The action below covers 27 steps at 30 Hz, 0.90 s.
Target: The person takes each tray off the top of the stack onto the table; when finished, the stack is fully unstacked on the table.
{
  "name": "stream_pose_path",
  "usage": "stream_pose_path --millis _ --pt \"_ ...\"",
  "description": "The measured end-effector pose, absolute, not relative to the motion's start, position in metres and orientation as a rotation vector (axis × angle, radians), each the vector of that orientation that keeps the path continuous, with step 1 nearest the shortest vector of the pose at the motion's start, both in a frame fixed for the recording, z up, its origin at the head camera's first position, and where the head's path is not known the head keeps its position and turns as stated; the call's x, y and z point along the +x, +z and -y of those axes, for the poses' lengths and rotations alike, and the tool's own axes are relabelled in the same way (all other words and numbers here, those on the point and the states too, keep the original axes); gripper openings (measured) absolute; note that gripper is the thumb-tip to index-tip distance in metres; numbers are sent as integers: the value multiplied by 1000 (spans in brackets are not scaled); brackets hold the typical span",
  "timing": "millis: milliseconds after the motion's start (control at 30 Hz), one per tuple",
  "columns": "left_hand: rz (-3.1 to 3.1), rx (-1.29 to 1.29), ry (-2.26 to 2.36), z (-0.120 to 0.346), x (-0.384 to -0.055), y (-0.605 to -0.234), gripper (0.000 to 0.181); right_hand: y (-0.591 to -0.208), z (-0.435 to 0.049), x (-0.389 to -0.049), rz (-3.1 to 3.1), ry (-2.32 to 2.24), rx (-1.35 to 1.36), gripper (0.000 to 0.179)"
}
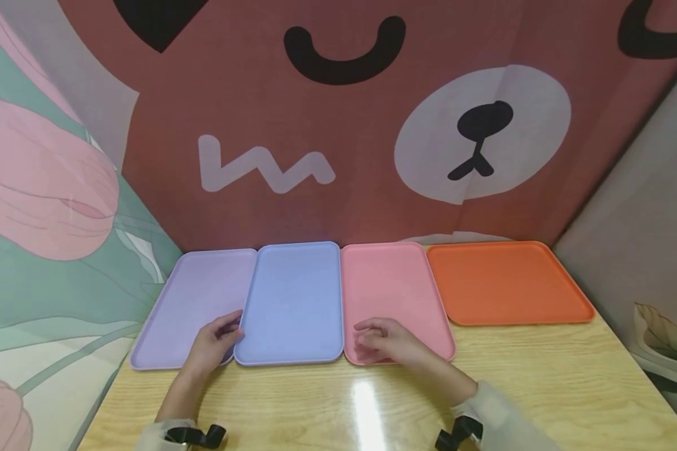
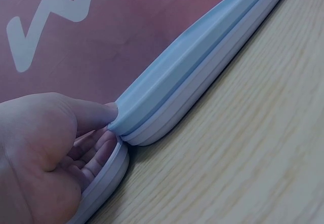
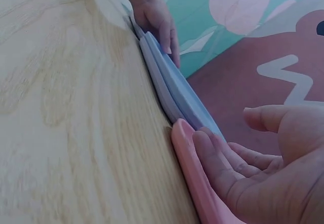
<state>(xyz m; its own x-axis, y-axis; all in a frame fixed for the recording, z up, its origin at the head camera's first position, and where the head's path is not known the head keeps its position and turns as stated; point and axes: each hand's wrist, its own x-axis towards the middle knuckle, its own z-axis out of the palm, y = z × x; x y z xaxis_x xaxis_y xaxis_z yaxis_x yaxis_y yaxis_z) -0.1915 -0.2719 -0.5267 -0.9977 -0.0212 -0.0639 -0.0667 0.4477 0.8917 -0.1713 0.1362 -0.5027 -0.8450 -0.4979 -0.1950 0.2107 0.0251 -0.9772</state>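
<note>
Touching the blue tray point(image 1: 295, 304) at its left edge, the left hand point(image 1: 209, 347) has its grip spread, thumb apart from the bent fingers! That tray sits second from the left on the desk point(image 1: 541, 388), and the left wrist view catches a paler band under its blue rim, whether a second tray or not I cannot tell. Over to the right hand point(image 1: 392, 341), above the near part of the pink tray point(image 1: 392, 275), grip loosely spread, nothing held, fingertips close to the blue tray's right edge; contact there is impossible to call! And what a row: lilac tray point(image 1: 203, 294) leftmost, blue, pink, then the orange tray point(image 1: 496, 282) on the right, turned crosswise, all against the brown backdrop point(image 1: 344, 119) at the far side
</note>
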Motion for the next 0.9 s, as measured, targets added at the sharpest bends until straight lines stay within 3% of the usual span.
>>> stream_pose_path --millis 900 --pt "-2653 -55 1619 274 -194 -532 47 -514 -116 -172 -1774 -1854 -239 48"
